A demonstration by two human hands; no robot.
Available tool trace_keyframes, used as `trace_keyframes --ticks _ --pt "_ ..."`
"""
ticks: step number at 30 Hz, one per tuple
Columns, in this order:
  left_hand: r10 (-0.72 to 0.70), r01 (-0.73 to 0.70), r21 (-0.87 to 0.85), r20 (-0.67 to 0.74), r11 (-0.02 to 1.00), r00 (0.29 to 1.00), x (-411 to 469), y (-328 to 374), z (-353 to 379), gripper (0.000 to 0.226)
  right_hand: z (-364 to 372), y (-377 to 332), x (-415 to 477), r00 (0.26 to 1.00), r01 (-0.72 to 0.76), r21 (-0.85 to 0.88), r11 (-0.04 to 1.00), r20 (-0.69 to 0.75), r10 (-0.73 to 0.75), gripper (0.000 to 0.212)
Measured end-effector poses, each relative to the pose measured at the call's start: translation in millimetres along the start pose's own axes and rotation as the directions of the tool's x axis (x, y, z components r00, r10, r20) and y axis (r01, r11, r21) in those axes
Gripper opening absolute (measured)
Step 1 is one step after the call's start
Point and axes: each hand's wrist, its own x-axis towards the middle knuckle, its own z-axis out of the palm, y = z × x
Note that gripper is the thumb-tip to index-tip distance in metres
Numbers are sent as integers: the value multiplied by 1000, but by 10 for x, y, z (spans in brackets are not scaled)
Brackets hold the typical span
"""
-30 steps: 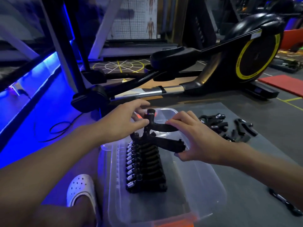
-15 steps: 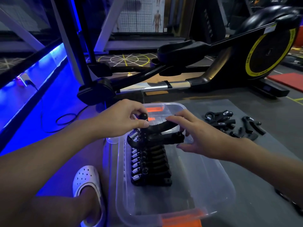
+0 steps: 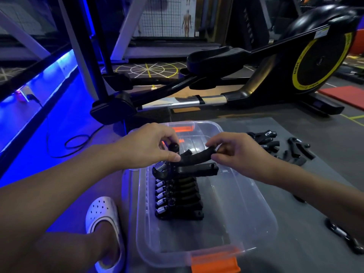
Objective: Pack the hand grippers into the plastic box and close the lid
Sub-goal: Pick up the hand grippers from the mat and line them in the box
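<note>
A clear plastic box with orange latches lies open on the grey mat. Inside it, several black hand grippers with silver springs stand in a tight row along the left side. One more black hand gripper sits at the far end of that row. My left hand pinches it near its spring and knob. My right hand pinches the tip of its upper handle. A loose pile of hand grippers lies on the mat to the right of the box.
An elliptical trainer with a yellow-ringed wheel stands just beyond the box. A foot in a white clog rests left of the box. A black chain-like object lies at the right edge. A cable loops on the blue-lit floor.
Both hands have lowered the held hand gripper from above the box down onto the far end of the row. The camera has moved closer.
</note>
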Motion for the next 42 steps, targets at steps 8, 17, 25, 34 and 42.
trace_keyframes --ticks 8,17,25,34,42 --pt "5 -6 27 46 1000 999 -17 21 66 20 58 7 -7 999 -35 2 999 41 35 22" --pt "-22 5 129 134 992 991 -75 -71 134 21 181 69 -19 996 -49 -57 997 78 53 20" --pt "-31 -10 209 192 978 981 -189 -250 110 14 363 208 -66 975 -89 -133 987 191 114 20" --pt "-43 -58 369 258 928 965 -325 -509 78 32 763 527 -112 942 -117 -190 975 290 170 24" --pt "-28 -84 362 292 928 956 -339 -629 75 45 1046 706 -114 930 -146 -239 960 297 215 18"
